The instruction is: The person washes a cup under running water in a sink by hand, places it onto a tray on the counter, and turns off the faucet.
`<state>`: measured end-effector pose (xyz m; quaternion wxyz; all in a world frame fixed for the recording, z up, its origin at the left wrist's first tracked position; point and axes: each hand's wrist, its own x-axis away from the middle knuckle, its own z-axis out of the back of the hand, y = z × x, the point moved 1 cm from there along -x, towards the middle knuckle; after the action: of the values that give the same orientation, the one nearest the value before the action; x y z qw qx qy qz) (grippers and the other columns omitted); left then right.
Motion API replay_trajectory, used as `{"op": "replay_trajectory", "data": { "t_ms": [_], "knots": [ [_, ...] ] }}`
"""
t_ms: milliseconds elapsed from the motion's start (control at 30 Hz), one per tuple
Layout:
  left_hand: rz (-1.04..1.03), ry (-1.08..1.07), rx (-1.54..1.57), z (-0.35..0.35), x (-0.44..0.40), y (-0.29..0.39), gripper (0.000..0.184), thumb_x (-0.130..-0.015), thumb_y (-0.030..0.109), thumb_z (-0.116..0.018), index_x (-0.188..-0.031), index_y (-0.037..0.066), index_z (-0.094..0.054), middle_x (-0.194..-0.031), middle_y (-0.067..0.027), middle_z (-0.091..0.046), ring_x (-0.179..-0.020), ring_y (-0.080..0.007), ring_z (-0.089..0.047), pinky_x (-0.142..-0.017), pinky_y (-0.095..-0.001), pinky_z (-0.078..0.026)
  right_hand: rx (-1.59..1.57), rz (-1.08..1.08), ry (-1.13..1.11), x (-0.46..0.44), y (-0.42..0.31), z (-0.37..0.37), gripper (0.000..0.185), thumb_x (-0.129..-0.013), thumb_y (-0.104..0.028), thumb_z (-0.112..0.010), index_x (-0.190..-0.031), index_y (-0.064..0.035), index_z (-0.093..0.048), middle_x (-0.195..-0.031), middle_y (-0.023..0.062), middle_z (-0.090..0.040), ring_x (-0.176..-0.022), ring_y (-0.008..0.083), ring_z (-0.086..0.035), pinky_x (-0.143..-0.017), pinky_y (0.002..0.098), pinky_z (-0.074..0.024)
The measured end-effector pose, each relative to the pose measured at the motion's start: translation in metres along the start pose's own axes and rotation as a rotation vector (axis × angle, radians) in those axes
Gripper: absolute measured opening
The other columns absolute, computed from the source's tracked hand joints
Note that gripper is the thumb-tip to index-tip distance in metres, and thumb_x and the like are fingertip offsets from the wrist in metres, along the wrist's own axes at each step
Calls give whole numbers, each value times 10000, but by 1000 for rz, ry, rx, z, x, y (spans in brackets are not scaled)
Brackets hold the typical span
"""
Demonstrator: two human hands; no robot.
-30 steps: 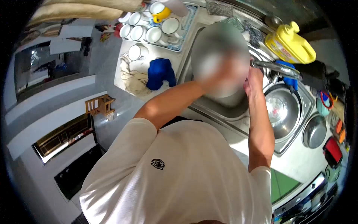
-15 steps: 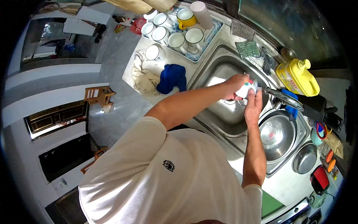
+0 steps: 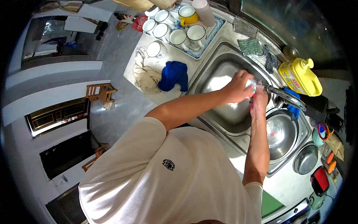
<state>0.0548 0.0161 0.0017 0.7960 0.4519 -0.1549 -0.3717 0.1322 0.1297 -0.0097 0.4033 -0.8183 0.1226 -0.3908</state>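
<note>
Under the end of the tap (image 3: 285,96), over the left basin of the steel sink (image 3: 212,82), I hold a white mug (image 3: 251,86) with a red and green print. My left hand (image 3: 238,87) wraps round it from the left with the fingers curled. On the other side, my right hand (image 3: 260,98) is closed against the mug, its fingers partly hidden by the mug and the tap. Most of the mug's body is covered by my hands.
Several enamel mugs (image 3: 178,38) stand on a patterned tray (image 3: 219,33); another mug (image 3: 154,49) stands beside it. A blue cloth (image 3: 174,76) and beige cloth (image 3: 145,76) lie nearby. Right of the sink are a yellow jug (image 3: 298,76) and metal bowls (image 3: 305,159).
The mug has turned in my hands, and its print is now mostly hidden. My left hand has shifted over it, and my right hand has moved slightly right, closer to the tap.
</note>
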Motion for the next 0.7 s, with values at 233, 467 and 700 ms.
{"op": "replay_trajectory", "data": {
  "t_ms": [233,467,700],
  "knots": [
    [1044,-3,1020,14,-21,20,346,-954,289,-560,-1195,40,-570,-1235,-178,-554,-1211,-361,-481,-764,-532,-528,501,370,-9,36,-3,-11,368,-1047,-353,-516,-911,-22,-599,-711,-26,-508,-664,88,-464,-585,272,-400],
    [537,-52,440,-22,-20,-4,391,-942,328,-602,-1217,58,-537,-1227,-237,-540,-1049,-350,-591,-837,-421,-519,135,3,84,4,-10,-4,355,-977,-321,-605,-1101,1,-690,-921,35,-679,-753,131,-607,-670,266,-479],
    [184,63,184,3,5,15,460,-894,283,-669,-1263,40,-545,-1214,-264,-510,-1193,-430,-479,-1038,-465,-409,-33,-225,-146,3,-17,-9,248,-989,-221,-568,-1137,-36,-641,-1063,76,-664,-897,157,-637,-749,314,-532]
  ]
}}
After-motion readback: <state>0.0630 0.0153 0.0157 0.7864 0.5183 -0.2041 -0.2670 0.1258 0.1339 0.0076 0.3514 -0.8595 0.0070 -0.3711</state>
